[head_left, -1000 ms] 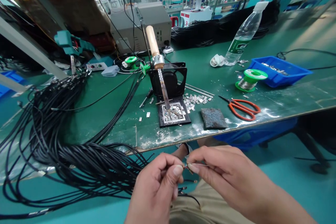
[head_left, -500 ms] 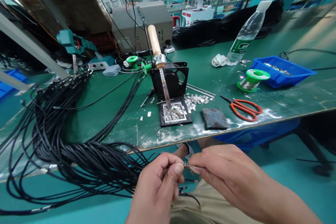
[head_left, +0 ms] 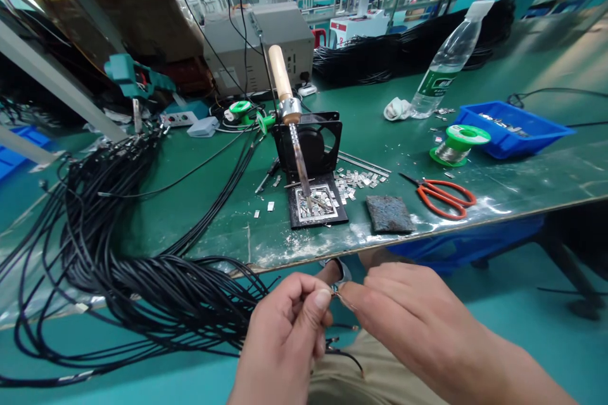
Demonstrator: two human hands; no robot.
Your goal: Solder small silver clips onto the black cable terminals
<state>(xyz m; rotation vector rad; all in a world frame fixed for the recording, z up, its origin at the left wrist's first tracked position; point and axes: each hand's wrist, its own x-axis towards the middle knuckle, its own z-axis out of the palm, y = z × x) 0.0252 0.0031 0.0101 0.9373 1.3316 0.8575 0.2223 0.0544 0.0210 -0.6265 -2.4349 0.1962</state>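
My left hand (head_left: 287,329) is closed, thumb and forefinger pinching a small copper-coloured cable end (head_left: 335,292) below the table's front edge. My right hand (head_left: 413,316) is closed too, its fingertips touching the fine wires at that end from the right. What lies between its fingers is mostly hidden. Left of my hands hangs a thick bundle of black cables (head_left: 156,291) over the edge. Above them on the table, a soldering iron (head_left: 284,85) with a wooden handle points down at a black plate (head_left: 341,216) with small metal pieces, in front of a black fan (head_left: 316,145).
Orange-handled scissors (head_left: 444,199), a dark sponge pad (head_left: 389,214), a solder spool (head_left: 456,145), a blue tray (head_left: 532,142) and a water bottle (head_left: 441,69) stand or lie on the green table (head_left: 223,228). A grey box (head_left: 266,44) is behind.
My right hand has rolled over slightly and its fingertips have come closer to my left thumb. The fine wires that stuck out to the right now show less. My left hand has barely moved.
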